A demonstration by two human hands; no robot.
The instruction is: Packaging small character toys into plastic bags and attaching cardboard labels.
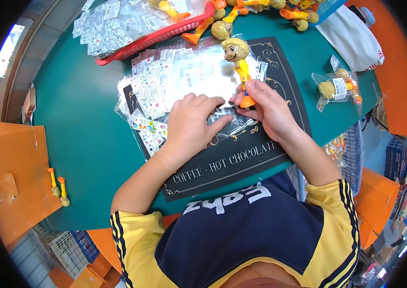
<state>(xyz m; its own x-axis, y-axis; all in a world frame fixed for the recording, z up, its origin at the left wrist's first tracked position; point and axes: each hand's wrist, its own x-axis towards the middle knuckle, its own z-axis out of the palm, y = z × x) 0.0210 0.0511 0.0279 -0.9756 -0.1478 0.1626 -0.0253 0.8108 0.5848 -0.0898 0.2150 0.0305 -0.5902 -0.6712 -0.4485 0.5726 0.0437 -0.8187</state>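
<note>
In my right hand (271,106) I hold a toy figure (243,70) upright by its lower part, thumb and fingers closed near the orange base. The figure has a large golden-haired head and a yellow body. My left hand (191,117) rests on a stack of clear plastic bags (198,72), its thumb and index finger spread apart. Printed labels or inserts (151,91) show along the bags' left side. Under the bags lies a black mat (227,165) with white lettering and gold scrollwork. The tips of some left fingers are hard to make out against the shiny plastic.
A red tray (155,42) with bagged printed slips stands at the far left. More toy figures (222,29) lie at the back beside a blue basket (330,10). Bagged figures (340,89) and a white cloth bag (352,38) are at right. Two loose figures (58,187) lie at left.
</note>
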